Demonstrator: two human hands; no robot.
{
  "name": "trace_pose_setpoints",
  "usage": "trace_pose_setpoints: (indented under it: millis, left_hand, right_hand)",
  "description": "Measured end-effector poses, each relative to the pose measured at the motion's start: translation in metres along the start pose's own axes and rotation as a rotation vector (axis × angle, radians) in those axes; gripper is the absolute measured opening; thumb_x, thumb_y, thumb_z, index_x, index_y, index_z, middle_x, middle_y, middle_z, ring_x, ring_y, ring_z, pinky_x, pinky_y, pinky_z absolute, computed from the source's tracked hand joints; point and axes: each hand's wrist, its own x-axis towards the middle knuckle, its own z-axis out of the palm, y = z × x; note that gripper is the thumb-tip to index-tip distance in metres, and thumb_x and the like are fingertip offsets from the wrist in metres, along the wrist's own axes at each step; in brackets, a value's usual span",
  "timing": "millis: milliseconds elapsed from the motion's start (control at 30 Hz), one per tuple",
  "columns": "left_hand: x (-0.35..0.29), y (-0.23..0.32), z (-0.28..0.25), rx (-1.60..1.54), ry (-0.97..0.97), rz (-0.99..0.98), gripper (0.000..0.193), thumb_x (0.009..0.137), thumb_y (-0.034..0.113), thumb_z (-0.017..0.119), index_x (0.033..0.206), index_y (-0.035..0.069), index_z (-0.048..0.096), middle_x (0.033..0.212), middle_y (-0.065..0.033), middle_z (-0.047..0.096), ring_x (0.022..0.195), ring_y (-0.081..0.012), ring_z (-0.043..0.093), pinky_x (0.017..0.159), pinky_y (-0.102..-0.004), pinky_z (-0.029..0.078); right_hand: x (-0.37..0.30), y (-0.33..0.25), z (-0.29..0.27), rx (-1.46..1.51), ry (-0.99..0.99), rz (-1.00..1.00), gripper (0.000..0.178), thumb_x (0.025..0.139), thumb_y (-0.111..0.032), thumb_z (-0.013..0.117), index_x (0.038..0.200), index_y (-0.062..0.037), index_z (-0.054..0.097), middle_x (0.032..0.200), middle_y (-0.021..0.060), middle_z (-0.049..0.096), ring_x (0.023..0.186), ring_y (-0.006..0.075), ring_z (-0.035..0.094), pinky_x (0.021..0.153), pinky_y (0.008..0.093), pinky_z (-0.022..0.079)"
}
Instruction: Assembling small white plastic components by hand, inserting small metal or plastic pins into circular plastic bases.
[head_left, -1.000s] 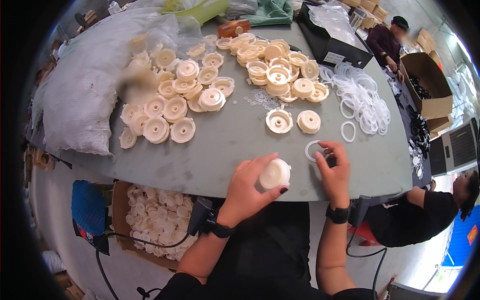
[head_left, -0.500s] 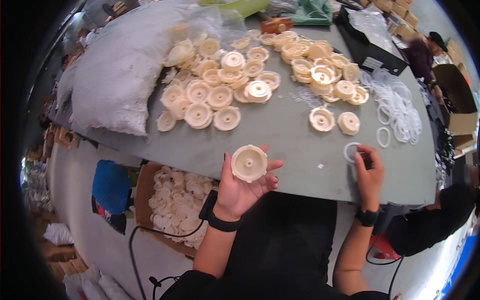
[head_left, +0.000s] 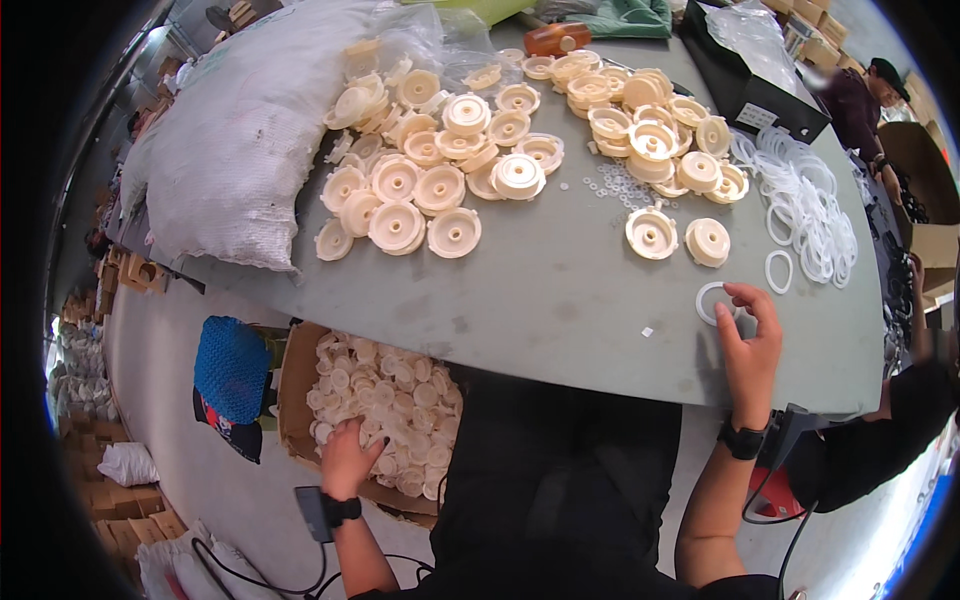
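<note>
Left hand reaches, fingers spread, over discs; right hand pinches white ring.

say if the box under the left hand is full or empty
Not empty: pale plastic parts spread across the cardboard box, the left hand over them; their depth is hidden.

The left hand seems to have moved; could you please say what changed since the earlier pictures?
The left hand moved down and leftward to the cardboard box; the cream wheel it held no longer shows in it. The right hand still holds the white ring, and the wheel piles stay put.
</note>
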Motion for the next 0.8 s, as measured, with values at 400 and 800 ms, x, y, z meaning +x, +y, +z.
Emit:
trace_pose_setpoints:
  millis: [400, 800]
  left_hand:
    - [0.08, 0.284, -0.132, -0.828, 0.337, 0.957, 0.033, 0.075, 0.022, 0.07, 0.101, 0.004, 0.061, 0.093, -0.0113, 0.06, 0.085, -0.0278, 0.059, 0.074, -0.0337, 0.045]
    - [0.138, 0.326, -0.101, -0.583, 0.448, 0.935, 0.037, 0.073, 0.034, 0.071, 0.103, 0.013, 0.062, 0.113, -0.0058, 0.054, 0.108, -0.0259, 0.046, 0.089, -0.0387, 0.032]
  right_hand:
    - [0.093, 0.014, 0.021, -0.07, -0.163, -0.277, 0.021, 0.074, -0.012, 0.067, 0.094, -0.0065, 0.066, 0.087, 0.0093, 0.065, 0.081, 0.0253, 0.06, 0.075, 0.034, 0.047]
    - [0.123, 0.012, 0.059, -0.194, -0.398, -0.28, 0.012, 0.075, -0.013, 0.067, 0.087, -0.0081, 0.065, 0.081, 0.01, 0.062, 0.075, 0.0275, 0.06, 0.069, 0.0365, 0.048]
